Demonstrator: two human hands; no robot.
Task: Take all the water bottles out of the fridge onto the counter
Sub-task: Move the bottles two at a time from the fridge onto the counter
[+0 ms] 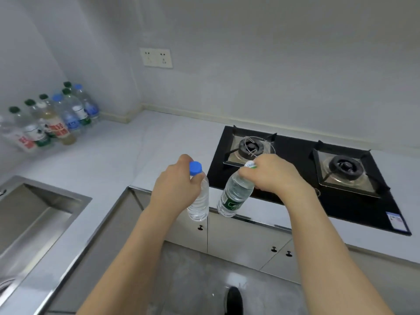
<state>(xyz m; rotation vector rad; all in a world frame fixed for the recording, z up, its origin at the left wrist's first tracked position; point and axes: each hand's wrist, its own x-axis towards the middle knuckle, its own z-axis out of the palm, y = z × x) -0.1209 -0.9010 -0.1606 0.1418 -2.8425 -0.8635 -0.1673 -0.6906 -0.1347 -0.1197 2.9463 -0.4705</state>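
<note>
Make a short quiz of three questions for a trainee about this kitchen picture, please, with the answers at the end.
1. True or false: both hands hold a bottle by its neck.
2. Which bottle is in the left hand? A) blue-capped bottle B) green-labelled bottle C) none
3. Fill in: the row of bottles already put down stands on the counter against the ____ wall, far from the gas hob.

Key:
1. True; the right hand grips the green-labelled bottle near its cap.
2. A
3. left
</note>
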